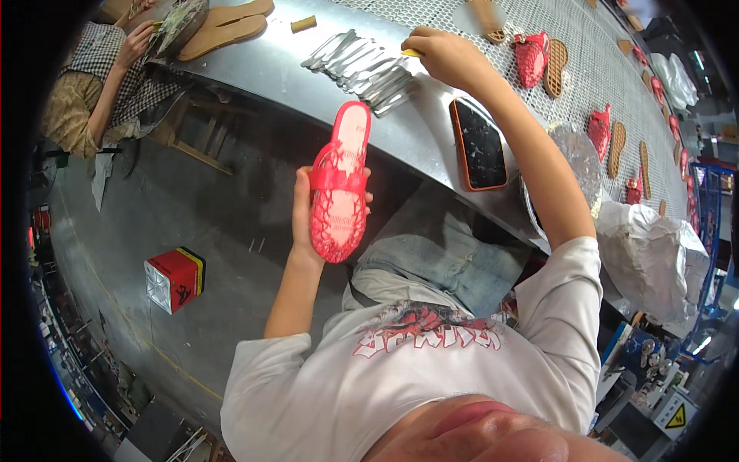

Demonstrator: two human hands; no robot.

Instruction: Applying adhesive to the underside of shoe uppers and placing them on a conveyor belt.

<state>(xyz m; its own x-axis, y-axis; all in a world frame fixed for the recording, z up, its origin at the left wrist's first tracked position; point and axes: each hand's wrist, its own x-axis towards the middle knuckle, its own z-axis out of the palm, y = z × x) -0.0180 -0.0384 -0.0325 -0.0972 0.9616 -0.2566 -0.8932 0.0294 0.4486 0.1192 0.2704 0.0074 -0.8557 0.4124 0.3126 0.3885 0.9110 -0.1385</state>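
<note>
My left hand (pixel 305 227) is wrapped round a red lasted shoe upper (pixel 339 185) with a pale pink underside, held up in front of the bench edge. Its fingertips show along the right side of the upper. Over the bench, my right hand (pixel 449 58) is closed in a pinch on a small yellow thing (pixel 412 53), whose kind I cannot make out. Just left of and below that hand lies a pile of flat silver metal strips (pixel 362 69). A phone in an orange case (pixel 480 145) rests on the metal bench (pixel 419 146) below my right forearm.
Along the perforated conveyor surface (pixel 431 14), a red upper (pixel 531 60) lies beside a brown sole (pixel 556 68), with several more beyond. Tan soles (pixel 225 31) sit on the bench near a co-worker's hands (pixel 137 40). A red tin (pixel 175 279) stands on the floor.
</note>
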